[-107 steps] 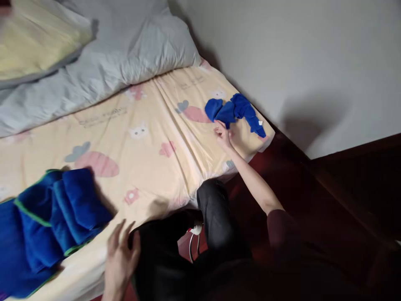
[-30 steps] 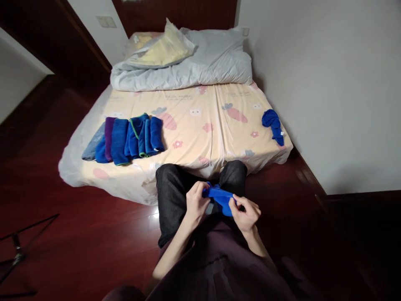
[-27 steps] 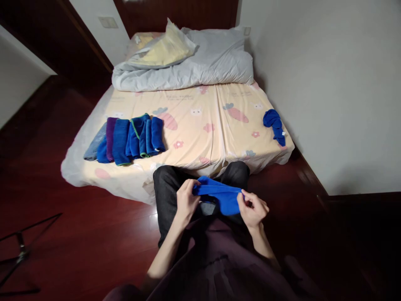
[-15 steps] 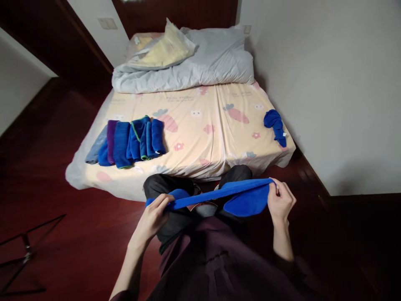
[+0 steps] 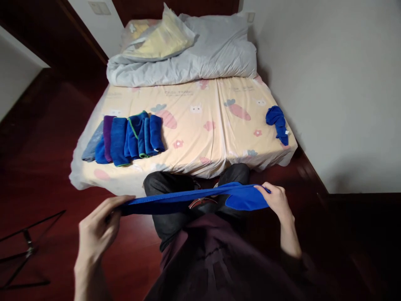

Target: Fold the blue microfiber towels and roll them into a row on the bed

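The left grip (image 5: 102, 228) is clamped on one end of a blue cloth (image 5: 171, 200), and the right grip (image 5: 277, 200) pinches its upper edge near the other end between thumb and fingers. The cloth spans the space between the two, drawn into a long, nearly straight band, with a loose flap hanging just beside the right grip. Below the band, between the grips, are the person's dark trousers (image 5: 164, 230). Ahead of the left grip and a little to its right, a row of folded towels (image 5: 119, 140), mostly blue with one purple, lies on the bed (image 5: 194, 125). Straight ahead of the right grip, near the bed's edge, lies a crumpled blue piece (image 5: 276, 123) with a small white tag. Farthest from both grips is a grey quilt (image 5: 188, 74); to the left grip's left, a black stand (image 5: 29, 246) is partly visible.
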Available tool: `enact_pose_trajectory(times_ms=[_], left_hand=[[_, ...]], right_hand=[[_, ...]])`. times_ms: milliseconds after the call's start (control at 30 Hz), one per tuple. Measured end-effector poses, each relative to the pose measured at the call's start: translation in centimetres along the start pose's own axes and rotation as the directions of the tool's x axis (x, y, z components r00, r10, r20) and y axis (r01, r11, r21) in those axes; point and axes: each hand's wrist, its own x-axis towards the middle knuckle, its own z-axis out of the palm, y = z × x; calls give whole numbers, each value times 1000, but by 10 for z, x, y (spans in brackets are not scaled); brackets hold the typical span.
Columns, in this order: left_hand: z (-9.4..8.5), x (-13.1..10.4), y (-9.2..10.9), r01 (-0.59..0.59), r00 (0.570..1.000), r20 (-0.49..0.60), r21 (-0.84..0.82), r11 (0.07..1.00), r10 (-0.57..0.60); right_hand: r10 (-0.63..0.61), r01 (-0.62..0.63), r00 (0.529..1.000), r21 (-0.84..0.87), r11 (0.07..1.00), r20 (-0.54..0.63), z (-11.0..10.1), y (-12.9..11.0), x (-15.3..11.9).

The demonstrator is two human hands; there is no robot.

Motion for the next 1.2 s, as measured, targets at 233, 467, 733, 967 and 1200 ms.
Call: enact_pose_trajectory(times_ms=[233, 467, 733, 967, 1200], left_hand=[[-10, 15, -24, -111, 923, -342, 200, 974, 176], [-20, 21, -39, -44, 876, -434, 359, 932, 209], [-5, 70, -64, 54, 883, -470, 75, 996, -13], [4, 127, -57, -33, 900, -435, -124, 992, -24], [-3, 166, -58, 1, 964, -265, -101, 995, -28]], right_hand=[[157, -302, 852, 223, 927, 500, 4, 11, -10], [174, -407, 634, 134, 904, 753, -7, 26, -13], [116, -156, 884, 52, 986, 452, -33, 37, 33], [26, -28, 993, -11, 1000, -111, -63, 43, 76], [4, -30, 959, -91, 995, -283, -103, 45, 121]])
